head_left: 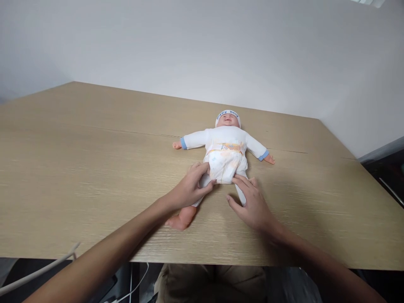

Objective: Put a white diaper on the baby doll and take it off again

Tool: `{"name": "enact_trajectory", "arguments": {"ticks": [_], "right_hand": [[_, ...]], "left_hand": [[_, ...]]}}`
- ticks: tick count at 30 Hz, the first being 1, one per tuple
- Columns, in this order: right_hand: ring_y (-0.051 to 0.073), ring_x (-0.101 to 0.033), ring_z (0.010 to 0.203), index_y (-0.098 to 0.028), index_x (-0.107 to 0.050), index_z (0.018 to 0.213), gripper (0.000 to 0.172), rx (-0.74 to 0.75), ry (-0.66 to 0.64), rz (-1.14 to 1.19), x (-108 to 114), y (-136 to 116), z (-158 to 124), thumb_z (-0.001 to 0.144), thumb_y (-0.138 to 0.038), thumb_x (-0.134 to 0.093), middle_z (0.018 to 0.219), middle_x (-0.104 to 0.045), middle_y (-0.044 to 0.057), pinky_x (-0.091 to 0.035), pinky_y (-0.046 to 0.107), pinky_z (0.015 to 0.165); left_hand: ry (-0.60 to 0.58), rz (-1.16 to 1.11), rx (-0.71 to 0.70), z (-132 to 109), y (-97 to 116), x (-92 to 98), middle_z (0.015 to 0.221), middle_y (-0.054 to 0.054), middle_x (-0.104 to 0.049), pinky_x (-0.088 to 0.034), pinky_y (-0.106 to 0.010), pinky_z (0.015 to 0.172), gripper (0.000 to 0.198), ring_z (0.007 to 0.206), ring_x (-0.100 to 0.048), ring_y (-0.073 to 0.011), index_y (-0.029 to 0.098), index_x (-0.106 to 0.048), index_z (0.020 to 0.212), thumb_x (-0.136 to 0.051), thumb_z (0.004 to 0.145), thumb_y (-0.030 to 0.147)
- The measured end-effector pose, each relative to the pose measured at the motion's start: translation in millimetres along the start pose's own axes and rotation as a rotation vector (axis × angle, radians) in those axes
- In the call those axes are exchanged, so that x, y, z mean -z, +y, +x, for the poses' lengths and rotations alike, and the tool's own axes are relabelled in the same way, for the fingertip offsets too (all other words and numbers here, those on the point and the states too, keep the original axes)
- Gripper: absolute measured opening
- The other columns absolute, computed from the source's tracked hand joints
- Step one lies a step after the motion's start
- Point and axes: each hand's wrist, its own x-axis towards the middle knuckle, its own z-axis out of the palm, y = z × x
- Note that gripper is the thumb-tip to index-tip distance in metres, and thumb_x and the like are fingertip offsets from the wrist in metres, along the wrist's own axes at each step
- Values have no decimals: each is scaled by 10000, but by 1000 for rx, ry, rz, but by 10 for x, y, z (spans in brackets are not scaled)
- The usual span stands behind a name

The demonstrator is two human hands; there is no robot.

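A baby doll (194, 138) in a white long-sleeved suit with blue cuffs lies on its back, arms spread. A white diaper (221, 165) with an orange printed waistband is around its hips. My left hand (192, 185) curls around the doll's leg on the left, fingertips and thumb at the diaper's leg edge; the far fingers are partly hidden. On the other side, the fingertips of my right hand (251, 202) touch the opposite leg edge. My right thumb is stretched apart from the fingers, beside the doll's other leg, whose foot is hidden.
The doll lies on a wide wooden table (94, 168) against a pale wall (189, 50). A white cable (41, 271) crosses the table's front edge at the left. Dark objects (388, 168) stand beyond the right edge.
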Motion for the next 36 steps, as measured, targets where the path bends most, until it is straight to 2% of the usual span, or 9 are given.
{"name": "enact_trajectory", "arguments": {"ticks": [2, 6, 11, 14, 20, 25, 32, 36], "right_hand": [[340, -658, 1200, -233, -676, 1382, 438, -36, -24, 8, 5, -2, 3, 948, -180, -695, 1428, -760, 105, -535, 511, 1065], [337, -666, 1129, -225, -632, 1384, 484, -156, -78, 42, 19, 21, 30, 915, -233, -750, 1199, -755, 120, -570, 482, 982], [297, -696, 1142, -260, -522, 1272, 426, -206, -14, 228, 39, 51, 96, 928, -345, -759, 1306, -732, 115, -575, 448, 962], [279, -718, 1087, -278, -473, 1232, 424, -267, 44, 276, 44, 62, 118, 939, -400, -754, 1289, -760, 93, -561, 434, 932], [311, -732, 1125, -293, -558, 1129, 363, -357, 137, 272, 68, 112, 113, 925, -471, -800, 1215, -803, 62, -526, 476, 975], [316, -755, 1112, -291, -696, 1014, 160, -298, 144, 159, 115, 102, 125, 964, -413, -788, 1111, -852, 52, -483, 530, 1062], [294, -740, 990, -295, -758, 1044, 104, -251, 120, 81, 131, 56, 138, 974, -364, -790, 1016, -872, 17, -493, 485, 971], [294, -743, 1020, -278, -738, 1013, 132, -262, 123, 89, 121, 60, 139, 973, -390, -797, 1058, -871, 30, -485, 491, 992]], "left_hand": [[-15, -8, 14, 16, -28, -9, 954, -41, -542, -406, -406, 904, 256, 967, -497, -252, 216, -533, 926, -573, 1033, 445], [-16, -24, 18, 43, -35, -12, 935, -30, -509, -397, -403, 894, 283, 954, -483, -248, 220, -512, 908, -586, 1020, 468], [7, -53, 45, 46, 10, 7, 914, -18, -493, -399, -392, 873, 326, 927, -481, -240, 220, -520, 895, -635, 990, 509], [56, -144, 85, 24, 16, 6, 937, -12, -520, -411, -372, 860, 330, 925, -495, -227, 224, -532, 942, -668, 988, 521], [171, -343, 171, -51, -27, -49, 985, 18, -507, -424, -324, 809, 392, 873, -499, -166, 244, -463, 1018, -781, 967, 467], [171, -508, 264, -97, -44, -95, 1185, -57, -668, -507, -389, 971, 502, 1121, -660, -231, 250, -489, 1230, -834, 944, 476], [149, -463, 402, -109, 42, -62, 1136, -63, -769, -551, -430, 986, 491, 1090, -729, -267, 237, -614, 1228, -834, 908, 537], [126, -465, 378, -106, 48, -40, 1181, -80, -798, -563, -453, 1025, 502, 1137, -743, -292, 227, -646, 1233, -839, 909, 560]]}}
